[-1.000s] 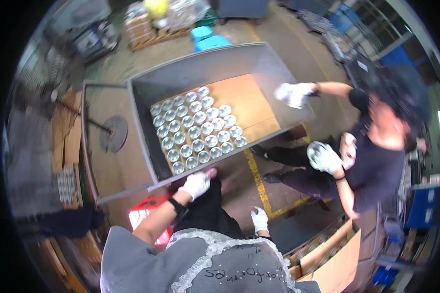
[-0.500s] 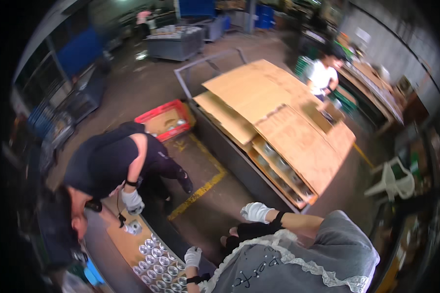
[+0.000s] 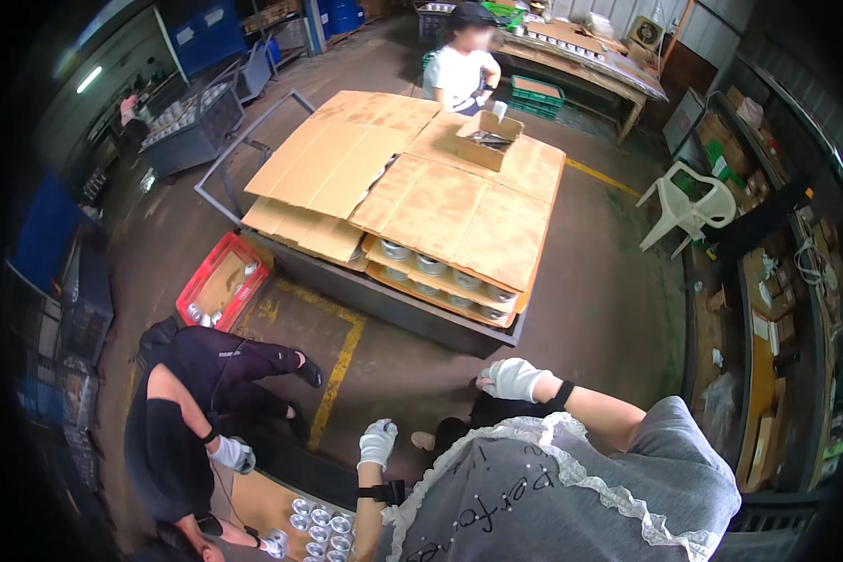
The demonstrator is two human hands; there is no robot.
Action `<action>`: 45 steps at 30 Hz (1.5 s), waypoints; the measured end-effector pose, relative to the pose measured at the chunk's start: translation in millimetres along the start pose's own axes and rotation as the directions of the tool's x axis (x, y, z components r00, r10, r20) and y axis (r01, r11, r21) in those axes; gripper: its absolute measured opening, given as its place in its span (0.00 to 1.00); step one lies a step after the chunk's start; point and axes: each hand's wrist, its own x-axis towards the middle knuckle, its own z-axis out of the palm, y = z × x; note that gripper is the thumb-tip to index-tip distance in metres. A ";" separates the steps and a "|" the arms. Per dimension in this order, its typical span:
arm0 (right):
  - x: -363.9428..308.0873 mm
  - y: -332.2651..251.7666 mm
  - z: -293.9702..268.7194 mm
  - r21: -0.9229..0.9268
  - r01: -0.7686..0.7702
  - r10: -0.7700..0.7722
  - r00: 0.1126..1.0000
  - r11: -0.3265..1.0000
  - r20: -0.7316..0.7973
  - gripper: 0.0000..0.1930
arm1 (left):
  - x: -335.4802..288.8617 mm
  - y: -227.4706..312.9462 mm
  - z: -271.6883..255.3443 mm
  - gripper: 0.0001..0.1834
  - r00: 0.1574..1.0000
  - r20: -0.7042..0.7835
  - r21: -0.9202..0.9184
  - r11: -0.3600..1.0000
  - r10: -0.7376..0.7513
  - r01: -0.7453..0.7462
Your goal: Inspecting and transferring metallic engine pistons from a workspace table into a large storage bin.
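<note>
My left hand [image 3: 377, 443], in a white glove with a dark band at the wrist, hangs just right of a tabletop of silvery metal cups [image 3: 320, 517]. Its fingers are curled in and nothing shows in them. Before my body, over my dark-clothed leg, my right hand [image 3: 517, 380] is closed in a loose fist, also white-gloved; no object shows in it. Neither hand touches the cart [image 3: 440, 330] ahead, loaded with layered cardboard sheets [image 3: 459, 211] and metal cups [image 3: 429, 265] between them.
At lower left a co-worker in dark clothes [image 3: 173, 436] bends over the cups. A red crate [image 3: 227, 281] lies on the floor beyond. Another person in white [image 3: 459, 75] stands behind the cart. A white plastic chair [image 3: 688, 208] and shelving [image 3: 768, 309] are on the right.
My view has turned to the right, so the cart and the bending co-worker sit further left in the picture. Both my hands stay closed; little of their pose differs.
</note>
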 end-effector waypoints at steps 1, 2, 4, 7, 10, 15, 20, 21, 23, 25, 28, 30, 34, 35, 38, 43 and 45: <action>-2.9 9.6 -1.5 0.013 0.013 -0.013 0.999 1.000 -0.030 0.17 | 6.2 12.4 5.3 0.18 0.999 -0.016 0.007 0.999 0.046 -0.046; -3.8 17.9 -6.0 0.014 0.015 -0.014 0.999 1.000 -0.034 0.17 | 10.7 28.9 9.1 0.18 0.999 -0.018 0.010 0.999 0.048 -0.047; -7.7 41.3 -17.7 -0.030 0.041 -0.042 0.998 0.999 -0.045 0.17 | 16.4 70.4 14.9 0.19 0.996 0.033 0.025 0.996 0.086 -0.087; -13.6 79.3 -39.8 0.042 0.123 -0.118 0.988 0.992 -0.104 0.17 | 21.8 110.6 36.6 0.19 0.997 0.027 0.037 0.996 0.074 -0.075; -17.6 138.7 -57.1 0.068 0.267 -0.253 0.953 0.961 -0.166 0.16 | 30.8 157.4 63.6 0.20 0.996 0.076 0.108 0.992 0.052 -0.060; -32.8 243.2 -90.2 0.082 0.257 -0.214 0.914 0.963 -0.345 0.13 | 53.6 263.2 94.9 0.19 0.982 -0.147 0.096 0.987 -0.117 0.132; -52.7 327.4 -109.0 0.277 0.128 0.009 0.896 0.952 -0.445 0.11 | 102.6 341.9 98.8 0.27 0.917 -0.323 0.007 0.968 -0.233 0.249; -53.1 343.0 -107.8 0.283 0.118 0.032 0.879 0.952 -0.477 0.12 | 113.1 350.8 97.9 0.28 0.898 -0.335 -0.060 0.957 -0.286 0.283; -46.7 370.1 -110.1 0.357 0.103 0.082 0.881 0.928 -0.466 0.12 | 134.9 354.7 98.0 0.29 0.857 -0.336 -0.253 0.914 -0.390 0.317; -39.4 393.4 -122.4 0.451 0.064 0.166 0.876 0.890 -0.453 0.13 | 156.2 378.9 92.0 0.31 0.830 -0.287 -0.459 0.829 -0.478 0.318; -10.1 418.8 -164.9 0.475 0.114 0.143 0.870 0.873 -0.472 0.16 | 180.0 413.8 82.4 0.31 0.779 -0.281 -0.650 0.708 -0.561 0.277; 26.1 425.1 -194.3 0.491 0.118 0.137 0.881 0.863 -0.453 0.17 | 195.5 395.9 91.3 0.30 0.749 -0.330 -0.572 0.753 -0.574 0.325; 125.4 443.2 -233.0 0.477 0.073 0.156 0.893 0.876 -0.423 0.20 | 213.0 386.5 101.7 0.33 0.677 -0.391 -0.428 0.774 -0.624 0.466; 156.4 449.8 -230.6 0.464 0.092 0.129 0.897 0.881 -0.422 0.20 | 209.1 378.4 110.3 0.34 0.659 -0.463 -0.415 0.802 -0.593 0.430; 250.5 464.1 -247.8 0.520 0.039 0.193 0.902 0.853 -0.385 0.23 | 214.6 376.2 117.5 0.33 0.588 -0.484 -0.467 0.759 -0.648 0.454; 329.1 490.7 -283.5 0.894 -0.425 0.289 0.881 0.138 0.374 0.29 | 216.5 392.4 122.8 0.30 0.574 -0.541 -0.277 0.775 -0.614 0.568; 339.2 487.7 -277.5 0.856 -0.485 0.271 0.861 0.180 0.431 0.26 | 215.2 388.1 126.0 0.31 0.423 -0.525 -0.521 0.671 -0.739 0.527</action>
